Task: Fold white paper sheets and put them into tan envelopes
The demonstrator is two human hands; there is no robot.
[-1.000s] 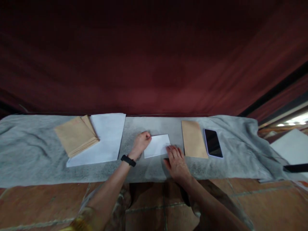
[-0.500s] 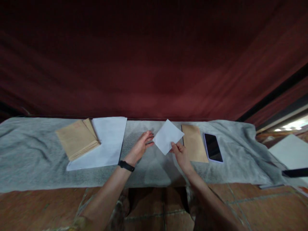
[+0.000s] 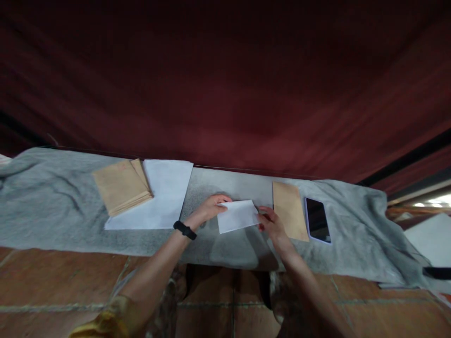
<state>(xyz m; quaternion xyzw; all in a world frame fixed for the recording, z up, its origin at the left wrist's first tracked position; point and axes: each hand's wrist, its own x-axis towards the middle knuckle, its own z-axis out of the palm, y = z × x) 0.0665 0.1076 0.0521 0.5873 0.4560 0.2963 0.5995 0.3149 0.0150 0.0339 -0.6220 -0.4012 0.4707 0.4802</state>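
A small folded white paper is held just above the grey cloth, between both hands. My left hand, with a black band on its wrist, pinches the paper's left edge. My right hand grips its right edge with closed fingers. To the right of the paper a single brown envelope lies flat.
A stack of brown envelopes rests on white sheets at the left. A dark phone lies right of the single envelope. A dark red curtain hangs behind. Orange floor tiles show below the cloth's front edge.
The paper lay flat a second ago, was lifted and turned on its corner by my right hand, and is now level again, held at both ends. The view has shifted slightly.
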